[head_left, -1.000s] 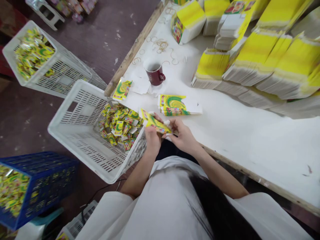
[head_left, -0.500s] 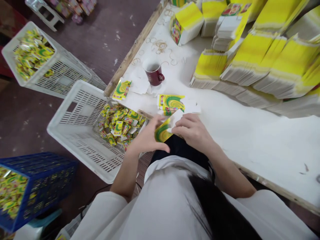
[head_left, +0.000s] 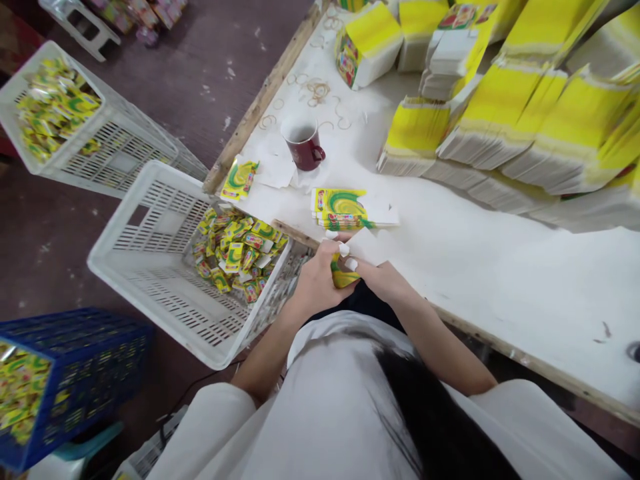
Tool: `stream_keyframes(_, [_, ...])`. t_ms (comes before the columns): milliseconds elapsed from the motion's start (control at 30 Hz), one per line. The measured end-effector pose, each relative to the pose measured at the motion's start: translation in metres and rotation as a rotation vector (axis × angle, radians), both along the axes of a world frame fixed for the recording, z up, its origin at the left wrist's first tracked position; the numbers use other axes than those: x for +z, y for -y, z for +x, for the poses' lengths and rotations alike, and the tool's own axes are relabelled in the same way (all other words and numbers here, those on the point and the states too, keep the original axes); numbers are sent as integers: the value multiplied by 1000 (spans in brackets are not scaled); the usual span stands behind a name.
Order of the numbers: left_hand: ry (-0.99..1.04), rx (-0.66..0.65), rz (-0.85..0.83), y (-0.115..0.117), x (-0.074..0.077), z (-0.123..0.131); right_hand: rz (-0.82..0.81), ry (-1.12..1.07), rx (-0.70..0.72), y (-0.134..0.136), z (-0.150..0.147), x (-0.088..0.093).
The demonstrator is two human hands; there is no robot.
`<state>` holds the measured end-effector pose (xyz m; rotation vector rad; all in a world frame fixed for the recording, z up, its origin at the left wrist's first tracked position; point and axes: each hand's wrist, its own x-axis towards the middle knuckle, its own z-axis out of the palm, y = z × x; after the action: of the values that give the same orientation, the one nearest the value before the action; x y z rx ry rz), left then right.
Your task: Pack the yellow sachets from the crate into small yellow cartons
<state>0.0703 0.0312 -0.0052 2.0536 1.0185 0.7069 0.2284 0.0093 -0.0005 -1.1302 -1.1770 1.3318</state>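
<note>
Between my hands, at the table's near edge, is a small yellow and green printed carton (head_left: 343, 275) with a white flap sticking up. My left hand (head_left: 320, 275) wraps round its left side, fingers closed. My right hand (head_left: 379, 279) pinches the carton from the right, thumb near the white flap. White tips cover some fingers. Just beyond lies a small stack of flat cartons (head_left: 343, 208) on the table. To the left, below table height, a white crate (head_left: 150, 273) holds a heap of small folded cartons (head_left: 235, 252).
A dark red mug (head_left: 306, 150) stands on the white table (head_left: 500, 280), near scattered rubber bands (head_left: 316, 92). Bundled yellow cartons (head_left: 480, 113) fill the far right. One carton (head_left: 240, 179) lies at the left corner. Another white crate (head_left: 100, 160) and a blue crate (head_left: 90, 373) stand left.
My left hand has closed in round the carton from a spread position. The carton, flat-looking earlier, now appears opened out, and both hands have come closer together.
</note>
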Motion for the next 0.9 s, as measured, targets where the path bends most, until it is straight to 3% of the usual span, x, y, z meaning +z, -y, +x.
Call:
stream_keyframes(133, [-79, 18, -58, -5, 3, -3, 23, -36, 65, 4, 3, -3])
stream_keyframes(300, [-33, -15, -120, -8, -5, 0, 126, 320, 53, 10, 1, -11])
stream_keyframes(433, [102, 300, -95, -6, -11, 0, 210, 434, -153, 6, 8, -20])
stream_keyframes(533, [245, 428, -325, -8, -8, -5, 247, 478, -334, 3, 16, -27])
stream_keyframes(600, [429, 440, -511, -11, -4, -9, 326, 547, -305, 4, 18, -30])
stream_keyframes(700, [668, 510, -614, -17, 1, -11, 420, 646, -167, 5, 19, -34])
stream_keyframes(900, [784, 545, -678, -24, 8, -11, 452, 692, -34, 0, 26, -42])
